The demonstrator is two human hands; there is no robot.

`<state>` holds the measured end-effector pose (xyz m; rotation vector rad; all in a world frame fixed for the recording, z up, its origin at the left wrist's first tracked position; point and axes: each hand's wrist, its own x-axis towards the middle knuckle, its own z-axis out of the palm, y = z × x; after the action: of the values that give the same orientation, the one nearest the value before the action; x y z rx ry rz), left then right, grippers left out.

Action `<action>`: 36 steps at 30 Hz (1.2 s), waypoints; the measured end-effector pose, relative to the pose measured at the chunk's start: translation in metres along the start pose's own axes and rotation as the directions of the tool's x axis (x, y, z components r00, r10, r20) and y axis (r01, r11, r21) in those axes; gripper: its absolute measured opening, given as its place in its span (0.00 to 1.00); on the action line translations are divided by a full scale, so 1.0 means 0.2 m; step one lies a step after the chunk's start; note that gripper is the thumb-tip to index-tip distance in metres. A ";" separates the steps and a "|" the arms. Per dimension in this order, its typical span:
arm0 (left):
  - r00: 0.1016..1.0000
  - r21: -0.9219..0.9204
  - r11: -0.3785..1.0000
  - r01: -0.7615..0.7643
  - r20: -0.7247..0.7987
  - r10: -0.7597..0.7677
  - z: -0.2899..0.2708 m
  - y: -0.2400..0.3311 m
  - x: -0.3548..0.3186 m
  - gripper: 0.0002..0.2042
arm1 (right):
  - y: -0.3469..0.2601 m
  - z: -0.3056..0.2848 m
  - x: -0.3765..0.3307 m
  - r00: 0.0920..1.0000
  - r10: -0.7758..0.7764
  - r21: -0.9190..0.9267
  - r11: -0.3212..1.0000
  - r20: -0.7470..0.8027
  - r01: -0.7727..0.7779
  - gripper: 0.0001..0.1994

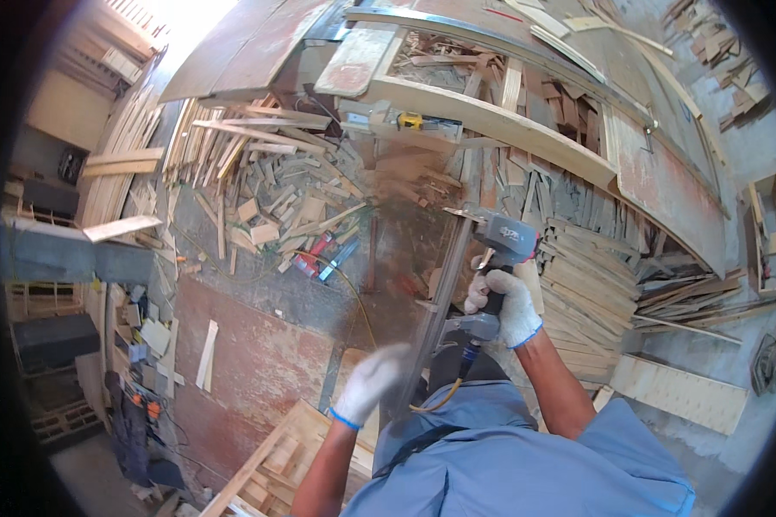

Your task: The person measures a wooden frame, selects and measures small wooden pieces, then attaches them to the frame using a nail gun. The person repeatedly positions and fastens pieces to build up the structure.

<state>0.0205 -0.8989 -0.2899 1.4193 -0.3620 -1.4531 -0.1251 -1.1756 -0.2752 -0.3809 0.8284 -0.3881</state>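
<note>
My right hand [511, 302], in a white knit glove, is wrapped round the handle of a grey air nail gun [506, 238]. The gun has a long straight magazine [441, 302] that slants down toward my lap. A yellow air hose [450, 400] joins the gun below its handle. Beside the lower end of the magazine is my left hand [371, 383], also gloved in white. It is smeared by motion, so its fingers and anything in them cannot be made out.
A wooden frame [491, 108] lies across the bench ahead, with a yellow tape measure [411, 121] near it. Offcuts [284, 211] litter the floor at left. Stacked slats [591, 289] stand at right. A slatted wooden piece [272, 465] is at lower left.
</note>
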 end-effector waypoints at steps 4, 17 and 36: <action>0.951 0.580 0.802 -0.143 -0.143 0.274 -0.03 0.25 0.80 0.23 | -0.26 -0.21 0.24 0.999 0.025 0.037 0.999 -0.033 -0.023 0.06; 0.790 0.925 0.072 0.372 -0.357 0.499 -0.06 0.96 2.91 0.24 | -0.74 -0.74 0.68 0.948 0.059 0.183 0.983 -0.313 -0.001 0.11; 0.432 0.966 0.089 0.242 -0.189 0.882 -0.62 1.48 2.64 0.28 | -0.80 -0.90 0.93 0.933 0.164 0.074 0.986 -0.319 -0.147 0.12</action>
<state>0.3777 -1.3938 -0.3846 2.5372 -1.1034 0.4352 -0.1772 -1.4323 -0.4286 -0.2048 1.1614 -0.3263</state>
